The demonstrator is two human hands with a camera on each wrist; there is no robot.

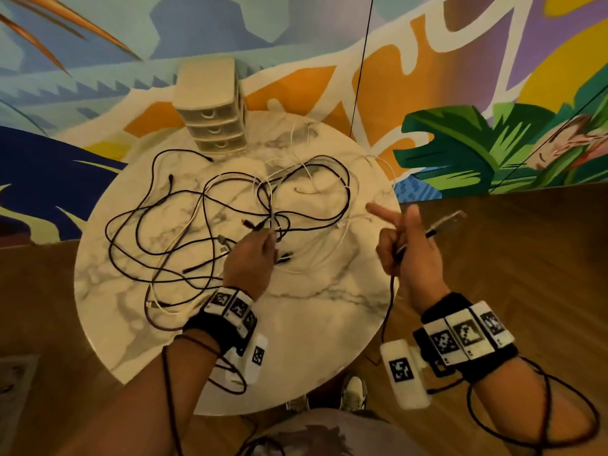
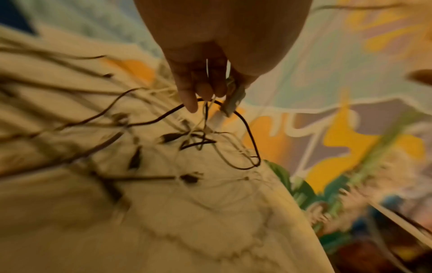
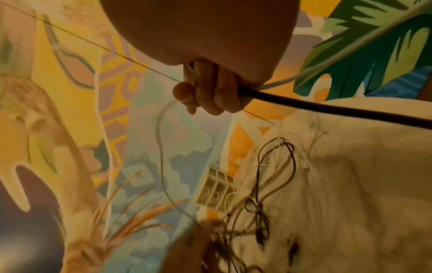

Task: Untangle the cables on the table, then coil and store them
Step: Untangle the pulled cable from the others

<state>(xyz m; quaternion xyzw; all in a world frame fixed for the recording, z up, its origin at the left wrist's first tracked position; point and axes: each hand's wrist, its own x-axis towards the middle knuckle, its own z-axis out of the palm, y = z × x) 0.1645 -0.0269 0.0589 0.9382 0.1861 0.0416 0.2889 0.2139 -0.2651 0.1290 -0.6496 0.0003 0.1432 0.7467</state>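
Your left hand (image 1: 251, 258) pinches strands in the tangled cables (image 1: 230, 218) on the tabletop (image 1: 312, 324), right hand (image 1: 406, 248) grips a black cable (image 3: 327, 109); pulling apart risks tightening knots.

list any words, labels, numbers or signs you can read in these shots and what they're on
No readable words or numbers in any view.
Square black-and-white coded markers on the black wristbands: patterns only, no text.
Large white painted strokes on the colourful wall mural: possibly lettering, cropped, not readable.
Beige plastic three-drawer organiser on the round white marble table: no label visible.
Tangled black and white cables: any connector markings too small to read.
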